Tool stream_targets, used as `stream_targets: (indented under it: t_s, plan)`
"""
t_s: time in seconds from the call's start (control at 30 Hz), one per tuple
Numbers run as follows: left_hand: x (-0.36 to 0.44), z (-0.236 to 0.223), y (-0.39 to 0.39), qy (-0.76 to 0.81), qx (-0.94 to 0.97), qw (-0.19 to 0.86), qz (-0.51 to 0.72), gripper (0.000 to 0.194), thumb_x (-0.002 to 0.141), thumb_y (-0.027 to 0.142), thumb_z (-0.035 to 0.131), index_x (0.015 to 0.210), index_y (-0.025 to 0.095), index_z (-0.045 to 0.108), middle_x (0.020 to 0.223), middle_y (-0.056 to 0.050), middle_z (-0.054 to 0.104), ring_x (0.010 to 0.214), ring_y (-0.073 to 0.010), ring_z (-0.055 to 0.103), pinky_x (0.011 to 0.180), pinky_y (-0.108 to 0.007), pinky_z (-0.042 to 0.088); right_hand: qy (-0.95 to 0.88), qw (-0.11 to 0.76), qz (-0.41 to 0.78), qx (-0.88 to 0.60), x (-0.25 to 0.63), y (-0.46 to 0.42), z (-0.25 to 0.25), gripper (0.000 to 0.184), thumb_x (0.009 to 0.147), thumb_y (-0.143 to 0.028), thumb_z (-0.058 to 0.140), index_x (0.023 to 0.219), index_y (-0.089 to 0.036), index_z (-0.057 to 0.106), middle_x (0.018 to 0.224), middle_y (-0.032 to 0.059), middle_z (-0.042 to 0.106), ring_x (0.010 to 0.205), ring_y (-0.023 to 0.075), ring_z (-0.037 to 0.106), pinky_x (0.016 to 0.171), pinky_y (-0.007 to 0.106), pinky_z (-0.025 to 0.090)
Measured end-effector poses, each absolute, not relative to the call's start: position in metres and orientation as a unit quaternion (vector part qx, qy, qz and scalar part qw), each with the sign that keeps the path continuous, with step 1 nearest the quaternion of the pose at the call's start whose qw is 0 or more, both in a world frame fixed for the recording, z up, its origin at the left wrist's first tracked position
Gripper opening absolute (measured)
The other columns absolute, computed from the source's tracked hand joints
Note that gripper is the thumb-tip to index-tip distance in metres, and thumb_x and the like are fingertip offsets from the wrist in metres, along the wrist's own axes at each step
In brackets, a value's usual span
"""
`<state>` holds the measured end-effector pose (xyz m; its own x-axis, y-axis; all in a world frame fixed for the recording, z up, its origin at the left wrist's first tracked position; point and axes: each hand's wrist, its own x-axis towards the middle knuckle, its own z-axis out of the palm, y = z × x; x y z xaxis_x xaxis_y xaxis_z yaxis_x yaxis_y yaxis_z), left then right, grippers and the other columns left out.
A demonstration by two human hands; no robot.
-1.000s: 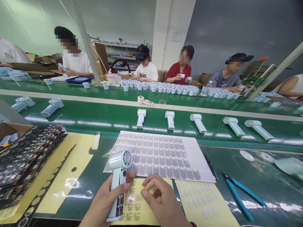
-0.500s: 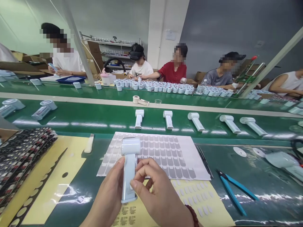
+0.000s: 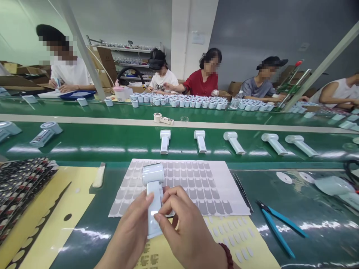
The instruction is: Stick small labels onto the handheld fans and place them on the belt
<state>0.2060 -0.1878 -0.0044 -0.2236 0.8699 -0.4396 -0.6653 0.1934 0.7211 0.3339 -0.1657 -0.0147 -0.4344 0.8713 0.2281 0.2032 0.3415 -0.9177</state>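
Observation:
My left hand [image 3: 130, 235] is wrapped round the handle of a pale blue handheld fan [image 3: 153, 190], held upright with its round head at the top. My right hand [image 3: 185, 229] pinches the fan's handle from the right, thumb and forefinger pressed on its front face. Under the hands lies a yellow sticker sheet [image 3: 241, 243]. Behind it is a white sheet [image 3: 196, 183] with rows of grey label backings.
Blue-handled cutters [image 3: 277, 224] and tweezers [image 3: 242, 188] lie to the right. A stack of dark printed cards [image 3: 19, 186] sits at the left on yellow backing. Several fans [image 3: 200, 141] lie on the green belt. Several people work across the line behind rows of small white parts [image 3: 196, 102].
The fan was turned from side-on, showing its label strip, to upright with its plain face towards me. My right hand moved from the sticker sheet onto the fan's handle.

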Motion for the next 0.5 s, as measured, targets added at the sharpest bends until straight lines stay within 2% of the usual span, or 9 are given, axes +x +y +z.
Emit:
stream_targets:
  t_s: [0.1,0.23,0.33,0.43,0.5]
  plan:
    - [0.210,0.001,-0.190,0.458,0.144,0.637,0.603,0.059,0.051,0.018,0.092,0.107,0.019,0.074,0.101,-0.010,0.076,0.108,-0.0327,0.067,0.089,-0.034,0.055,-0.646,0.443,0.500,-0.368,0.336,-0.161,-0.016,0.010,0.087,-0.024,0.060,0.077,-0.021,0.059,0.098,0.0029,0.056,0.080,0.0147,0.059,0.057,0.023,0.045]
    - [0.204,0.003,-0.175,0.501,0.185,0.626,0.569,0.074,0.048,0.013,0.092,0.118,0.019,0.069,0.114,-0.014,0.074,0.109,-0.0331,0.067,0.083,-0.032,0.057,-0.541,0.521,0.546,-0.372,0.347,-0.152,-0.017,0.020,0.092,-0.039,0.058,0.085,-0.021,0.062,0.104,0.0058,0.061,0.075,0.0144,0.061,0.053,0.022,0.049]
    - [0.184,0.005,-0.143,0.547,0.200,0.587,0.563,0.065,0.053,0.005,0.087,0.114,0.020,0.071,0.115,-0.012,0.074,0.102,-0.0275,0.071,0.070,-0.023,0.058,-0.579,0.479,0.480,-0.452,0.369,-0.143,-0.019,0.026,0.095,-0.043,0.053,0.104,-0.021,0.064,0.107,0.0077,0.069,0.081,0.0179,0.067,0.064,0.026,0.057]
    - [0.158,0.006,-0.098,0.580,0.232,0.538,0.567,0.038,0.068,-0.004,0.073,0.099,0.018,0.075,0.095,-0.006,0.078,0.079,-0.0178,0.073,0.058,-0.017,0.055,-0.662,0.380,0.279,-0.583,0.404,-0.137,-0.030,0.039,0.097,-0.036,0.044,0.129,-0.019,0.058,0.116,0.0130,0.072,0.107,0.0282,0.068,0.085,0.041,0.058]
    - [0.142,0.005,-0.066,0.589,0.257,0.503,0.578,0.028,0.079,-0.005,0.062,0.092,0.016,0.074,0.081,0.000,0.076,0.068,-0.0104,0.069,0.058,-0.013,0.052,-0.688,0.286,0.152,-0.649,0.430,-0.137,-0.044,0.046,0.097,-0.031,0.037,0.137,-0.015,0.055,0.122,0.0163,0.071,0.112,0.0327,0.067,0.085,0.047,0.059]
